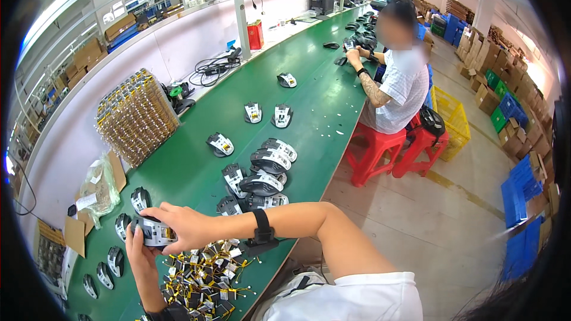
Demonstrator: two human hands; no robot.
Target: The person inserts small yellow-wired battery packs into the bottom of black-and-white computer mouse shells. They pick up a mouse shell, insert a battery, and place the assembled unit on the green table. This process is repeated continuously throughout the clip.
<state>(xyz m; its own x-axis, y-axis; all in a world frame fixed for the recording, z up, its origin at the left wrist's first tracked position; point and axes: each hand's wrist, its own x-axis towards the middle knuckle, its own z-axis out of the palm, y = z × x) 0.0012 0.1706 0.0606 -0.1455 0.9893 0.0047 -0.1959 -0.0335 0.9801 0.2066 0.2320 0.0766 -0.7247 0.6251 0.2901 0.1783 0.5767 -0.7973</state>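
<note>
Both my hands hold one open mouse shell (153, 232) over the green workbench (315, 107). My left hand (140, 255) grips it from below, thumb up its left side. My right hand (178, 226) covers its right end, fingers curled over the top. A black strap sits on my right wrist. Just below the hands lies a heap of small battery parts with yellow wires (205, 276). Several more mouse shells (262, 172) lie piled to the right of my hands, and a row of them (110, 261) runs along my left.
A stacked block of trays (137, 116) stands at the back left, with a clear bag (98, 190) beside it. Another person (395, 77) sits on red stools (380, 148) further down the bench. A yellow crate (452, 119) and blue crates (523, 190) line the aisle.
</note>
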